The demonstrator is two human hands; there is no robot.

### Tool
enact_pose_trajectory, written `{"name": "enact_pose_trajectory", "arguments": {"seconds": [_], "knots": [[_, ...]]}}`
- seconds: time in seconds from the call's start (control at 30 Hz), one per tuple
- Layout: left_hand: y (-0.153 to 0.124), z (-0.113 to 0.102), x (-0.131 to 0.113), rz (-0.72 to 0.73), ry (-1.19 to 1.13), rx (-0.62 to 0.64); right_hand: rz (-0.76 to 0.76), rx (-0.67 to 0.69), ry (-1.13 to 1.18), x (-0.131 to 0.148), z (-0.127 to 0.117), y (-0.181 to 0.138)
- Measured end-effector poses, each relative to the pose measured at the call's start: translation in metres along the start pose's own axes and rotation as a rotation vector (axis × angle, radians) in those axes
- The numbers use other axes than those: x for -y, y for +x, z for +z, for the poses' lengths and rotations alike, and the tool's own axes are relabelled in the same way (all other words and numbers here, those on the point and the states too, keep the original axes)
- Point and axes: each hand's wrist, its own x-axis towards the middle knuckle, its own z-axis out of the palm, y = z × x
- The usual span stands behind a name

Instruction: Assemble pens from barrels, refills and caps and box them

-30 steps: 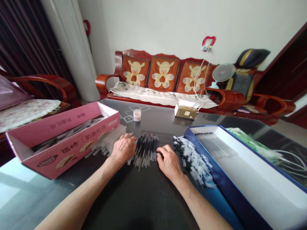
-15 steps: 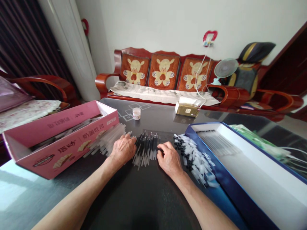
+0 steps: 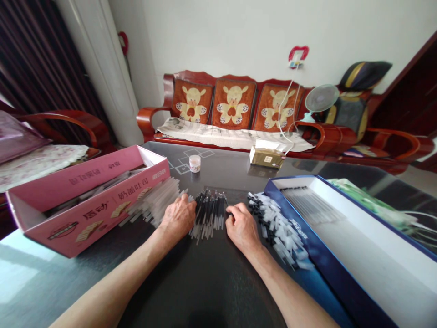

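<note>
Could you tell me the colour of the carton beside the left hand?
The carton is pink; head view.

Hands draw together.
The left hand (image 3: 179, 217) and right hand (image 3: 243, 226) now sit nearer each other; the pen refills (image 3: 209, 212) between them form a tighter bundle.
</note>
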Motion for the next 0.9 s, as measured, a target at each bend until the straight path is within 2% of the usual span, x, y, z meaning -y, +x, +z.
{"name": "enact_pose_trajectory", "arguments": {"seconds": [0.33,0.47,0.53,0.6,0.67,0.77,0.83,0.9], "knots": [[0.0,0.003,0.0,-0.002,0.007,-0.014,-0.004,0.046,-0.063,-0.007,-0.002,0.006],[0.003,0.003,0.004,-0.048,-0.109,-0.129,0.051,0.042,-0.08,-0.011,-0.006,0.008],[0.006,0.004,0.006,-0.068,-0.285,-0.252,0.07,0.04,-0.103,-0.01,-0.009,0.008],[0.01,0.005,0.006,-0.072,-0.555,-0.336,0.092,0.048,-0.147,-0.009,-0.012,0.008],[0.013,0.007,0.006,-0.11,-0.922,-0.3,0.12,0.056,-0.196,-0.008,-0.013,0.008],[0.016,0.007,0.003,-0.199,-1.498,-0.167,0.137,0.021,-0.208,-0.011,-0.013,0.008],[0.017,0.007,0.002,-0.198,-1.735,-0.152,0.115,-0.051,-0.135,-0.014,-0.012,0.009],[0.017,0.007,0.0,-0.17,-1.816,-0.161,0.08,-0.124,-0.009,-0.017,-0.01,0.011]]}}
